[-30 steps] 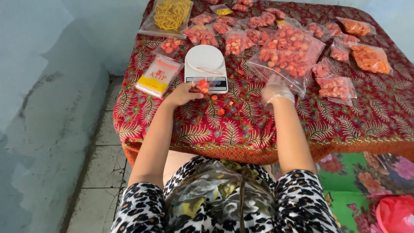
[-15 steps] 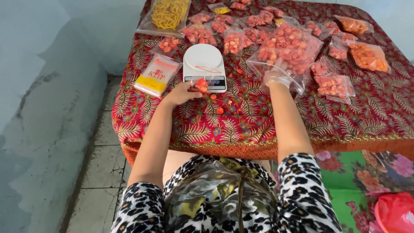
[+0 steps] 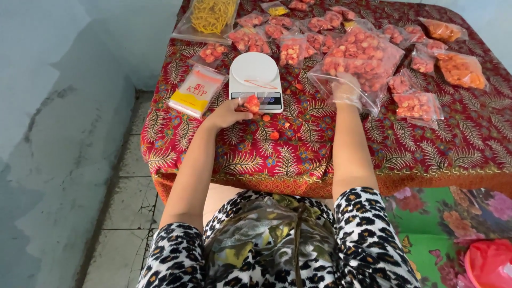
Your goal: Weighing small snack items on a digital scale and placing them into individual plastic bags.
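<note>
Nearest the camera lay a grey tiled floor (image 3: 128, 213) with cracked joints, beside a worn pale blue wall (image 3: 53, 133); to the right a green flowered mat (image 3: 442, 234) showed under the table edge, with a red plastic bag (image 3: 488, 264) at the corner. The table carried a red cloth (image 3: 298, 154) patterned with pale fern leaves, hanging over the near edge. On the cloth, about four loose orange-red pieces (image 3: 274, 130) lay scattered just in front of the scale. The left hand (image 3: 232, 112) was closed around a small clear bag of orange-red snacks (image 3: 252, 103), held at the near edge of the white kitchen scale (image 3: 255, 80); one scale stood there, its platform bare. Left of the scale lay one flat packet (image 3: 196, 90), white with a yellow band and red lettering. The right hand (image 3: 346, 92), in a thin clear glove, reached into the mouth of one large clear bag of orange-red snacks (image 3: 362, 56); whether its fingers gripped anything could not be told. Around it lay more than a dozen small filled bags (image 3: 416, 105) of the same snack; two bags of orange pieces (image 3: 460, 69) sat at the right; farthest back, one bag of yellow sticks (image 3: 210, 16).
</note>
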